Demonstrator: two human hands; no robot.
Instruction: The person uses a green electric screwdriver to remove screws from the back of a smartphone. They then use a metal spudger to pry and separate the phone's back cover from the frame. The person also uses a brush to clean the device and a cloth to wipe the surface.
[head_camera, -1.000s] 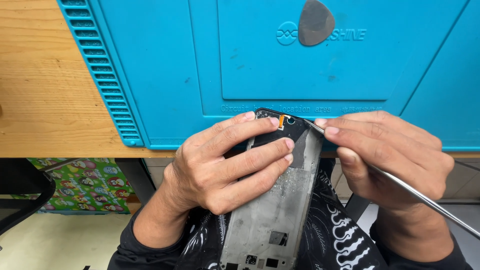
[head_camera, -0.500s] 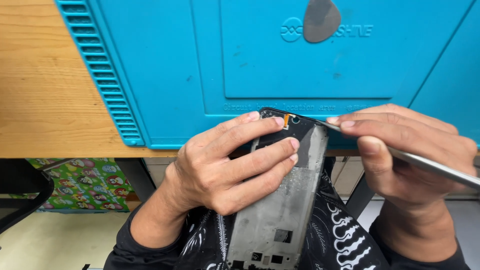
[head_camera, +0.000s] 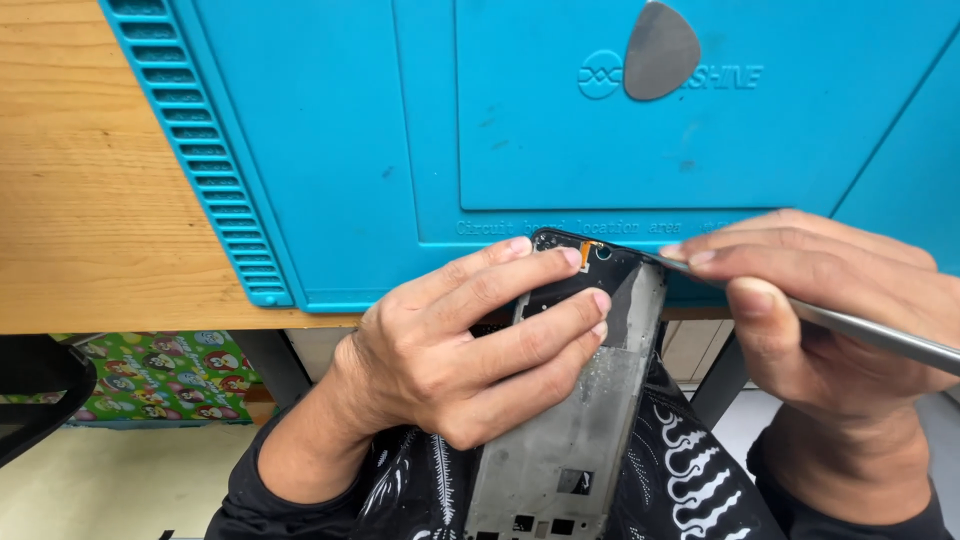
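Note:
My left hand (head_camera: 470, 340) grips an opened phone frame (head_camera: 580, 420), grey metal inside with a black upper end, held tilted over my lap at the table's front edge. Its fingers lie across the frame's upper left part. My right hand (head_camera: 830, 310) holds a thin metal tool (head_camera: 860, 325) like a pen. The tool's tip touches the frame's top right corner, near a small orange flex connector (head_camera: 586, 247).
A blue silicone work mat (head_camera: 560, 130) covers the wooden table (head_camera: 90, 190). A grey triangular pick (head_camera: 658, 52) lies on the mat at the top. Below the table edge are a black chair part (head_camera: 30, 390) and a colourful patterned box (head_camera: 170, 370).
My right hand has turned and shifted right, so the tool now lies flatter. The phone frame and my left hand stay almost in place.

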